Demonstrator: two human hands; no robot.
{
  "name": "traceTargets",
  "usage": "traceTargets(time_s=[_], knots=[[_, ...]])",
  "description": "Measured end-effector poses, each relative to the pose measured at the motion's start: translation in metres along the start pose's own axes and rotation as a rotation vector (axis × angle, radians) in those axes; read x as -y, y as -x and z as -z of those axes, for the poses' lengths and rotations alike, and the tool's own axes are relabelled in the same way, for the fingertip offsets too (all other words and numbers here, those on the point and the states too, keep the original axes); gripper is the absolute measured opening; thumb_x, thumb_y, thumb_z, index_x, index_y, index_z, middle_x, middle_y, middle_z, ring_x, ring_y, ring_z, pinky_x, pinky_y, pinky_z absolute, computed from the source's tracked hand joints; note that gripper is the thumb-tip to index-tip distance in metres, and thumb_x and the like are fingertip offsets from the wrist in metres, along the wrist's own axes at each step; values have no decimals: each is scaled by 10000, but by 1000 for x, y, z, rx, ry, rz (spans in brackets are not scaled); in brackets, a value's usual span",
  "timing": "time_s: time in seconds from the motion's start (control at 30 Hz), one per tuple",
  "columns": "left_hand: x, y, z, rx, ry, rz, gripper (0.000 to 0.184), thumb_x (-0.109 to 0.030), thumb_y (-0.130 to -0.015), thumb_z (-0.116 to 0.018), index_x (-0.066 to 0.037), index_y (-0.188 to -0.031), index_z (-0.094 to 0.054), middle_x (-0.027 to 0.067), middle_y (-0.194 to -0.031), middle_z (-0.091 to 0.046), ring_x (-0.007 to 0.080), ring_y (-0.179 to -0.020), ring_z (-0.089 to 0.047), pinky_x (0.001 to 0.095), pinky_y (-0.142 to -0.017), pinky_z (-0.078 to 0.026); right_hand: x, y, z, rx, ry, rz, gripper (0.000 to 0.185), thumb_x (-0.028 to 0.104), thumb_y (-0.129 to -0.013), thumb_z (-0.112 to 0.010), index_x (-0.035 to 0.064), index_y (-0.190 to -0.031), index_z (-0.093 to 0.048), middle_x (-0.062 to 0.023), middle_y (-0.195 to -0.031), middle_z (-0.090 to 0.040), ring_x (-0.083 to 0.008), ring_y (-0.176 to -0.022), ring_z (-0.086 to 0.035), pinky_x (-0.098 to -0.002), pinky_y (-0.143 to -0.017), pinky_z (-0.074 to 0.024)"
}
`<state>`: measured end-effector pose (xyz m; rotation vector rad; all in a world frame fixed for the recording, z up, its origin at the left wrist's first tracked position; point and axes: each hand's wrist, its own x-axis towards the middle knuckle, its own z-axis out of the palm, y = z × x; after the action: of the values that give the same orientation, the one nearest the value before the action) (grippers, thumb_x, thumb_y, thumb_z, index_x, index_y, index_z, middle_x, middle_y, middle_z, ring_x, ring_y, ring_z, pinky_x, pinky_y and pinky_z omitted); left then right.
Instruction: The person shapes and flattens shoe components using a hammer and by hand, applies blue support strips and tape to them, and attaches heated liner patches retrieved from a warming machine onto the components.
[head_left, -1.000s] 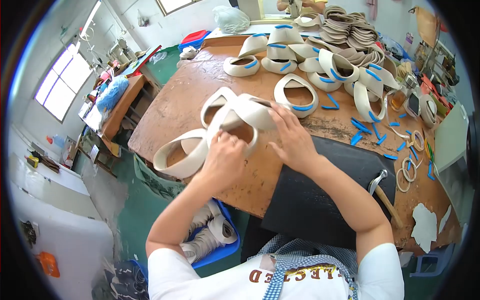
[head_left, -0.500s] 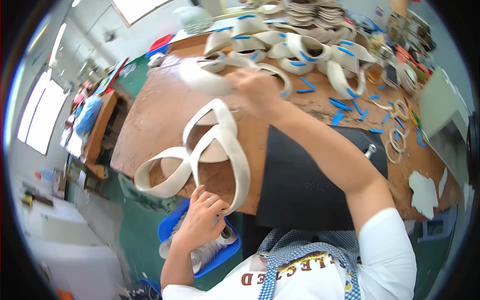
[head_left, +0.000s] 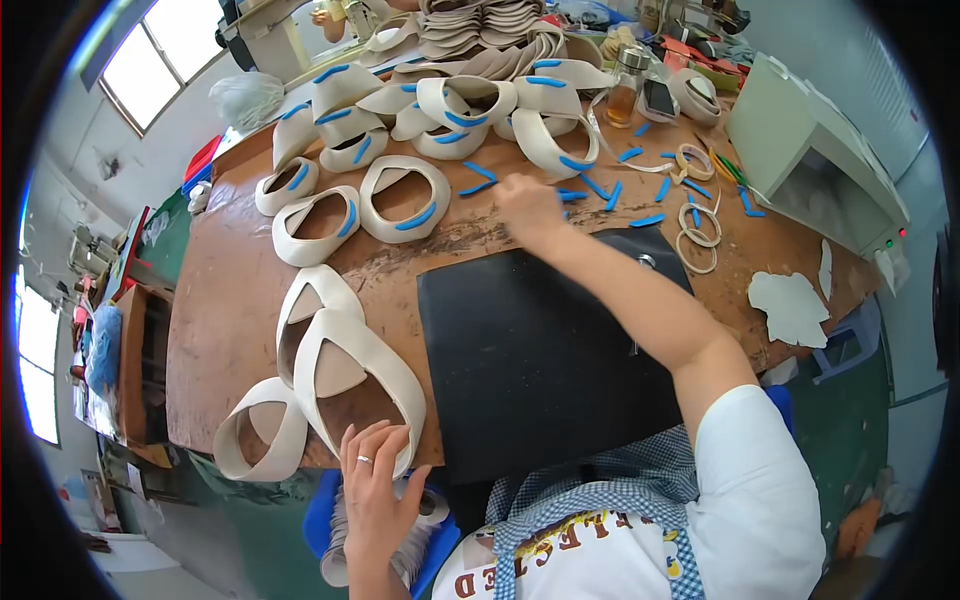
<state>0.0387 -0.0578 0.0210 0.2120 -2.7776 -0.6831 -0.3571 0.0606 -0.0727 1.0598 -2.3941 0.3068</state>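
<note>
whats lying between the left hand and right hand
In the head view, the nearest cream loop lies at the left hand, then the black mat, then bare tabletop up to the right hand.

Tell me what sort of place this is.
Probably a small manufacturing workshop: a worn worktable holds many pale looped pieces, several bearing blue strips, with stacked flat pieces behind them.
</note>
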Motion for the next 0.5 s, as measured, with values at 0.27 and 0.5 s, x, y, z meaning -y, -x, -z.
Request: traceTargets(time_s=[0.27, 0.5], knots=[[-19, -25, -36, 15, 190, -132, 381, 15, -767, -744, -25, -1136, -656, 155, -1115, -643, 352, -1057, -623, 437, -916, -508, -93, 35, -6, 119, 218, 60, 140, 82, -802, -624, 60, -933, -667, -104, -935, -657, -259, -913, -682, -367, -695, -586], [-32, -42, -44, 38, 210, -213, 330, -4, -808, -723, -15, -1129, -645, 138, -1123, -635, 343, -1043, -620, 407, -873, -525, -62, 22, 56, -231, -10, -5, 69, 84, -830, -656, 42, -882, -674, -77, -890, -672, -248, -784, -694, -366, -654, -566]])
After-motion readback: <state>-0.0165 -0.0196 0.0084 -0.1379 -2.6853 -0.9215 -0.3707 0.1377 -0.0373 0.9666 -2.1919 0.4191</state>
